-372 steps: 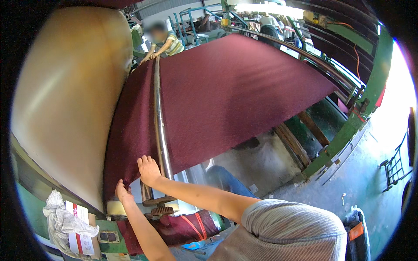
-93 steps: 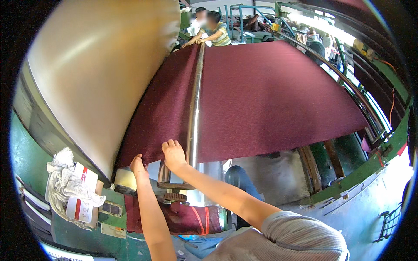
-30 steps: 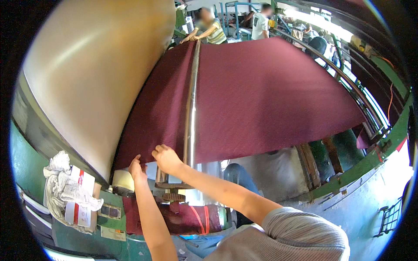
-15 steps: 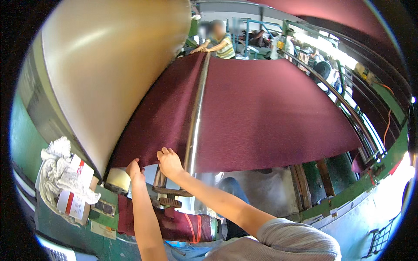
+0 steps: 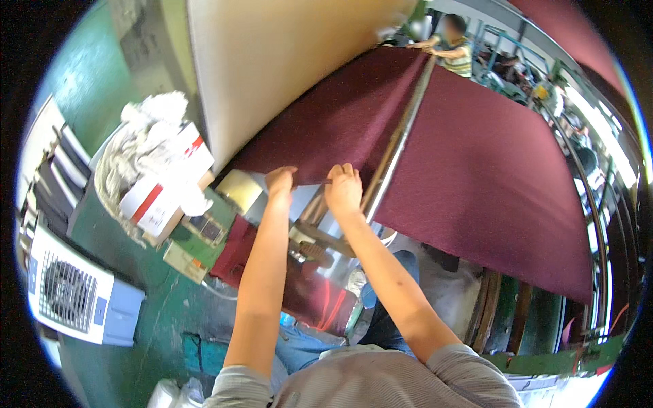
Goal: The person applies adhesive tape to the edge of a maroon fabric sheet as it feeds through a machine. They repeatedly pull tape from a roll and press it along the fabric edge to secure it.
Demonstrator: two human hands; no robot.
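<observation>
A wide sheet of maroon fabric (image 5: 490, 170) stretches away from me, passing over a shiny metal bar (image 5: 400, 139). At its near edge, left of the bar, my left hand (image 5: 280, 180) is closed on the fabric, close to the big pale drum (image 5: 272, 61). My right hand (image 5: 344, 192) has its fingers bent over the same edge, between my left hand and the bar. Between the two hands the edge sags slightly. Beyond the far end of the bar, a co-worker (image 5: 456, 51) in a striped shirt has both hands at the fabric's far edge.
White cloths (image 5: 153, 132) and a white-and-red box (image 5: 153, 207) lie on my left, beside a yellowish roll (image 5: 239, 190). A gear (image 5: 313, 251) and a maroon fabric roll (image 5: 306, 296) with red bands sit below my forearms. An air cooler (image 5: 75, 289) stands on the green floor.
My view has swung left and down, bringing the air cooler and floor into sight. Both hands remain at the fabric's near edge, now slightly farther from the drum's edge.
</observation>
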